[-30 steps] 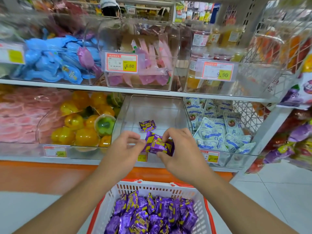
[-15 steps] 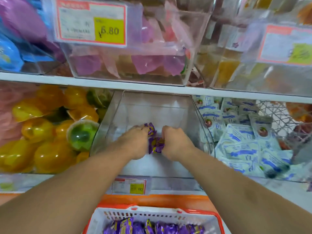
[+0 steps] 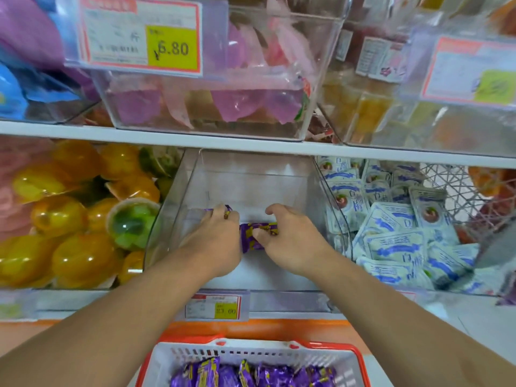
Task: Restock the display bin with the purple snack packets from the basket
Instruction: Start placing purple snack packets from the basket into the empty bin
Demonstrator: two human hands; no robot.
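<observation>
Head view puts both your hands inside the clear display bin (image 3: pixel 251 177), likely low to its floor so the purple snack packets (image 3: pixel 255 237) land flat, not tumbling. Your left hand (image 3: pixel 215 241) is knuckles-up, fingers curled round a packet poking out past its fingertips. Your right hand (image 3: pixel 290 238) pinches the packets lying between your two hands, its forefinger lifted and bent. Behind your forearms, the basket (image 3: pixel 251 356) holds plenty more. Both arms reach forward, nearly parallel.
</observation>
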